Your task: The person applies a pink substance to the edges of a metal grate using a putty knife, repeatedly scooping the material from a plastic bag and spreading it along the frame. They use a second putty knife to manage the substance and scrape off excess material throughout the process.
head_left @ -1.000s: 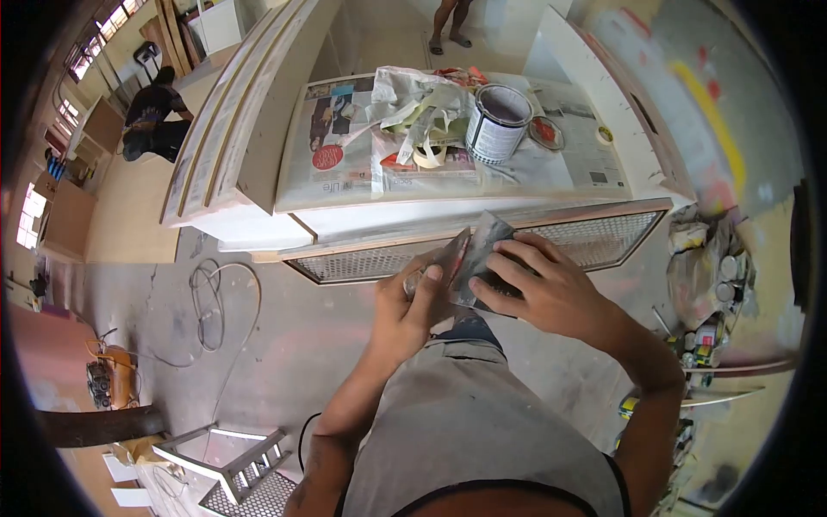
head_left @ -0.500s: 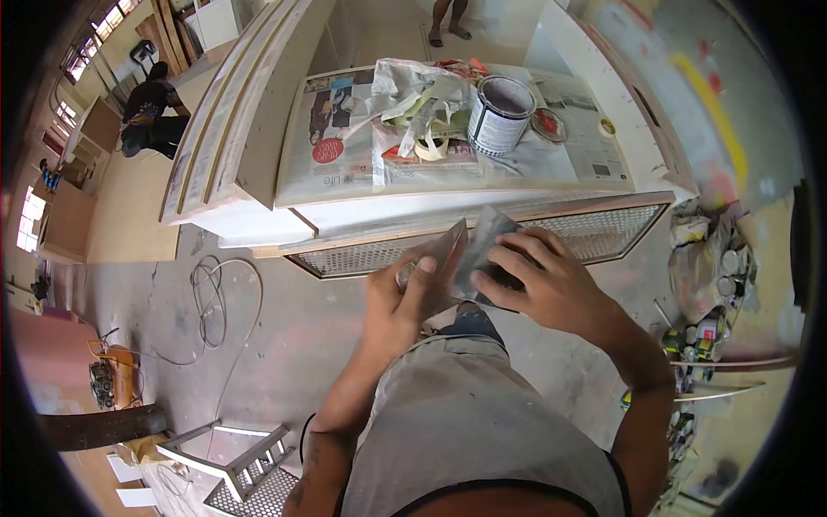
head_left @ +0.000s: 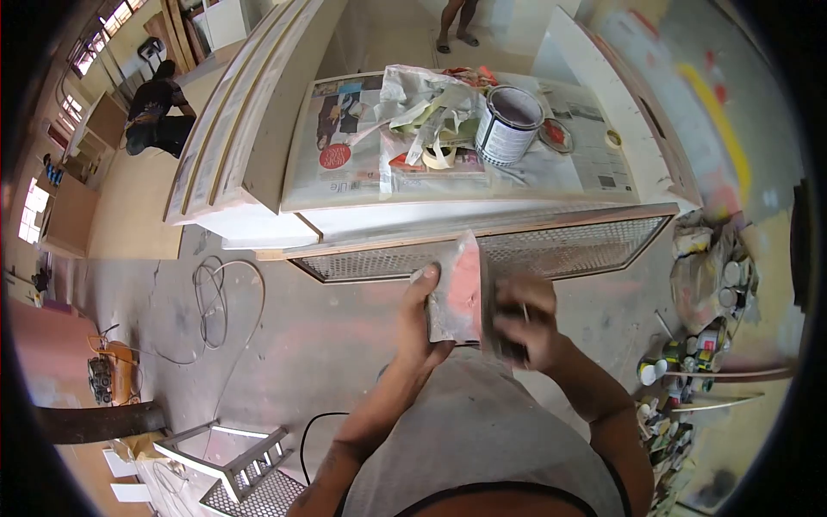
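Note:
My left hand (head_left: 419,312) grips a flat scraper plate (head_left: 445,316) at its left edge, thumb on the face. Pink putty (head_left: 466,280) is smeared over that face. Blurred by motion, my right hand (head_left: 534,323) is closed on a second, dark flat scraper (head_left: 492,314). This one is turned nearly edge-on against the right side of the plate. Both are held in front of my waist, just below a framed mesh panel (head_left: 370,260) at the front of a white cabinet (head_left: 258,226).
Newspaper (head_left: 345,183) lines the cabinet top, with a paint can (head_left: 510,129), crumpled masking paper (head_left: 409,90) and a tape roll (head_left: 438,158). A hose (head_left: 258,297) and metal step stool (head_left: 233,474) lie left. Cans (head_left: 711,336) line the right. Another person (head_left: 155,112) crouches far left.
Both hands have come lower and closer to my body. The left plate has turned so its pink putty faces me, and the right scraper has swung from flat to nearly edge-on.

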Demonstrator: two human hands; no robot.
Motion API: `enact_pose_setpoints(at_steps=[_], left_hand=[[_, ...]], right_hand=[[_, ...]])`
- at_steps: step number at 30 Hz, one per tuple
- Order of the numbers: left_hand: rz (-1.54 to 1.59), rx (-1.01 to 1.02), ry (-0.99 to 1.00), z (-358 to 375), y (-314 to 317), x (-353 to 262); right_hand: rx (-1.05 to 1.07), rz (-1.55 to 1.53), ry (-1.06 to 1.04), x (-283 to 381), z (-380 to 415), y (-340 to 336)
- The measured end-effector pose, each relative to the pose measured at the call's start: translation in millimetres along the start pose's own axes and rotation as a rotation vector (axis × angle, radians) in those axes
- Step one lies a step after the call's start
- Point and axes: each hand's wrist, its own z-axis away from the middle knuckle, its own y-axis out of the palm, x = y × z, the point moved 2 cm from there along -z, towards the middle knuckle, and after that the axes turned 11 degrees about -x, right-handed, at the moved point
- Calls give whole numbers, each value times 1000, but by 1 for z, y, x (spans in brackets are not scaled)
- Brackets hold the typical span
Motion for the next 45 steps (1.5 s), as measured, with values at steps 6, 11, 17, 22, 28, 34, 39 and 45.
enact_pose_setpoints(at_steps=[6, 11, 17, 22, 28, 34, 39, 45], left_hand=[[-106, 117, 91, -7, -24, 7], [-197, -172, 524, -29, -21, -9], [-735, -89, 792, -20, -4, -9], [-1359, 511, 919, -20, -15, -4], [-131, -64, 137, -42, -26, 3], [-223, 40, 80, -34, -9, 9], [-137, -33, 45, -40, 0, 5], [-255, -58, 113, -38, -7, 7]], right_hand=[[225, 473, 299, -75, 23, -15], [-959, -856, 1045, -21, 13, -12], [-717, -683, 1261, -25, 21, 14], [-1001, -708, 1079, -54, -23, -8], [-280, -184, 238, -29, 0, -18], [20, 174, 471, -75, 27, 12], [-232, -22, 9, -37, 24, 6], [-189, 298, 447, -98, 22, 2]])
